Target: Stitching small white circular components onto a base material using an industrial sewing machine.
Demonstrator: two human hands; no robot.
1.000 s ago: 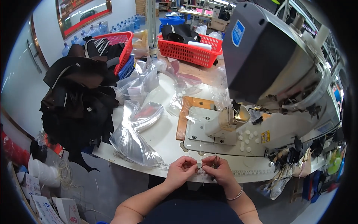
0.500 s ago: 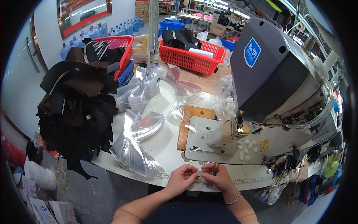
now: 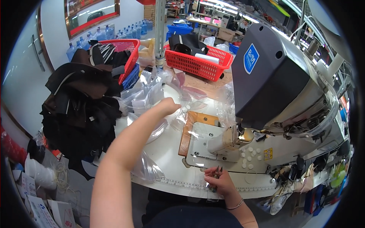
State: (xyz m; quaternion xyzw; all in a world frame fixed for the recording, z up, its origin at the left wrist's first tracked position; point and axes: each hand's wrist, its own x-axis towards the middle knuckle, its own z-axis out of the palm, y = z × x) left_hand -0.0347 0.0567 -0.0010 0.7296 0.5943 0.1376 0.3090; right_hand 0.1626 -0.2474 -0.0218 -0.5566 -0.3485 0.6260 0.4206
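Note:
My left arm stretches forward across the white sewing table [image 3: 175,157]. At its end my left hand [image 3: 169,107] is closed, fingertips beside small white round pieces [image 3: 185,108] lying on clear plastic; whether it pinches anything is hidden. Near the front edge, my right hand [image 3: 223,182] is wrapped round a pair of small thread snips [image 3: 218,171], points upward. A thin clear sheet seems to hang beside these fingers, too faint to make out. Clear plastic pieces [image 3: 150,167] lie beneath and beside my left forearm.
A sewing machine [image 3: 266,76] with a dark head stands at right, its bed by a wooden block [image 3: 185,142]. More white discs [image 3: 249,155] lie near the needle. Dark fabric pieces [image 3: 80,114] heap up at left. Red baskets [image 3: 197,62] stand behind, near a metal post [image 3: 160,34].
My left hand has left my right hand and reached forward and left to the white discs. My right hand stays near the table edge, the snips now plainly visible. The view has shifted slightly.

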